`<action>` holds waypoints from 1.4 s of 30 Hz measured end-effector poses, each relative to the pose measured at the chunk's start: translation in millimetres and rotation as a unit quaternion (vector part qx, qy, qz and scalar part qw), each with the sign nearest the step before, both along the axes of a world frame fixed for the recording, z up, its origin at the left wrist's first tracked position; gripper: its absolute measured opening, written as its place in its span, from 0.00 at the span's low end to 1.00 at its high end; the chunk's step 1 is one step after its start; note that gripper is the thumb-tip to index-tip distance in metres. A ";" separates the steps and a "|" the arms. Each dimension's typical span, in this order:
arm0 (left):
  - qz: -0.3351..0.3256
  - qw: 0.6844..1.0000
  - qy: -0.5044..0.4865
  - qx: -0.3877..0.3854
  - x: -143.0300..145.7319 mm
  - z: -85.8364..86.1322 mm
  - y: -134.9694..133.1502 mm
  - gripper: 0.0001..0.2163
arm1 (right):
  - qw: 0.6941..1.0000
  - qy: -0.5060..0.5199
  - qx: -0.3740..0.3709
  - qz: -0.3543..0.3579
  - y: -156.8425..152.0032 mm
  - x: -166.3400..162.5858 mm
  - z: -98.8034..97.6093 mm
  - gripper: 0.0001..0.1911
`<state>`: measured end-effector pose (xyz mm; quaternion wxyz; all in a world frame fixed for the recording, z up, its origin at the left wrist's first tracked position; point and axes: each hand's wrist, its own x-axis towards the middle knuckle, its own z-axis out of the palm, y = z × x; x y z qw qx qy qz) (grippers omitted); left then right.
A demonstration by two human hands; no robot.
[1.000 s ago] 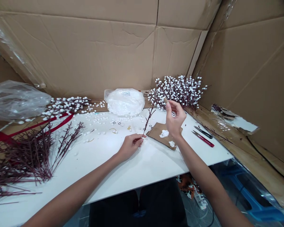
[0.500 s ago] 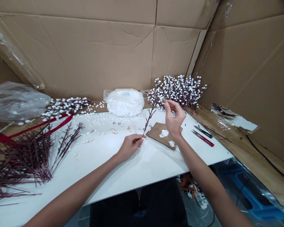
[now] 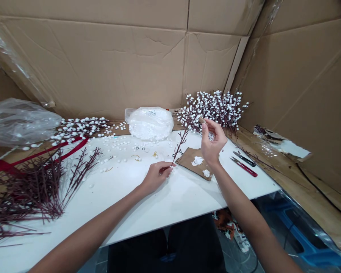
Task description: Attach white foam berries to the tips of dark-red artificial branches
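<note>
My left hand point(image 3: 159, 173) pinches the lower stem of a dark red-brown artificial twig point(image 3: 179, 145), which stands up at a slant above the white table. Raised over the cardboard piece point(image 3: 187, 161), my right hand point(image 3: 214, 141) is closed on a small strip of brown cardboard point(image 3: 201, 119) held between thumb and fingers. The strip's tip points up and left, apart from the twig. White paste point(image 3: 197, 160) lies in two dabs on the cardboard piece. Behind my right hand stands a bunch of twigs with white berries point(image 3: 213, 106).
Bare twigs point(image 3: 31, 189) are heaped at the left beside a red ribbon point(image 3: 76, 148). A bag of white balls point(image 3: 150, 123) sits at the back, with loose balls scattered in front. Two thread snips point(image 3: 244, 166) lie at the right. Cardboard walls point(image 3: 102, 64) enclose the table.
My right hand has moved slightly right with the cardboard strip, away from the twig's tip. The twig tilts a little further right; my left hand stays in place.
</note>
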<state>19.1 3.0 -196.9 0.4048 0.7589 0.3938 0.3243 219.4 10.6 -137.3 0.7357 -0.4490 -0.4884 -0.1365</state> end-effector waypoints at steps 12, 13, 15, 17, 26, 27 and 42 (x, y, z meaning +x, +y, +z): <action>-0.008 1.000 0.001 0.006 -0.8 -4.6 1.8 0.12 | 0.995 -0.090 0.004 -0.042 -2.1 1.3 0.1 0.08; -0.007 1.000 0.002 0.005 -0.8 -4.1 1.6 0.12 | 0.995 -0.088 0.004 -0.041 -2.1 1.3 0.1 0.08; -0.008 1.000 0.003 0.005 -0.8 -3.0 1.1 0.12 | 0.996 -0.077 0.013 -0.043 -2.2 1.4 0.8 0.08; -0.009 1.000 0.004 0.006 -0.7 -2.3 0.7 0.12 | 0.997 -0.061 0.027 -0.048 -2.7 1.4 2.3 0.08; -0.007 1.000 0.003 0.000 -0.9 -2.8 0.9 0.12 | 0.997 -0.021 0.048 -0.053 -1.8 5.3 4.3 0.08; -0.007 1.000 0.004 -0.001 -0.9 -2.7 0.8 0.12 | 0.997 -0.018 0.047 -0.054 -1.4 5.8 4.1 0.08; -0.025 0.997 0.054 0.054 -2.4 -4.4 2.4 0.12 | 0.995 -0.018 0.077 -0.068 0.2 12.2 7.1 0.09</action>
